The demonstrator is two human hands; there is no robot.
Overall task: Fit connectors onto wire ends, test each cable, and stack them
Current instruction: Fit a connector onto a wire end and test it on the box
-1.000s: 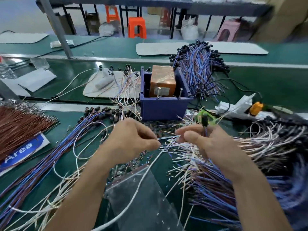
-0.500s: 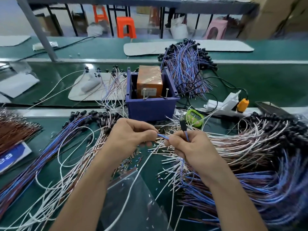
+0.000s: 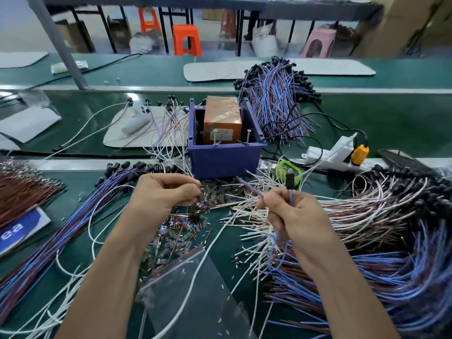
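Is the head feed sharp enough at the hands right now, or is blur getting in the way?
Head view: left hand and right hand, pinching the blue wire, are sharp at centre under even light; the wire pile at the right edge smears; the belt rail bows from the wide lens.

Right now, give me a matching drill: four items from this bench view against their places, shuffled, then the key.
1 orange box
2 clear bag
3 blue wire
4 pink stool

A pinched in the right hand
B background, right of the orange stool
C inside the blue bin
D flat on the green table, between the forearms

Pairs: 1-C, 2-D, 3-A, 4-B
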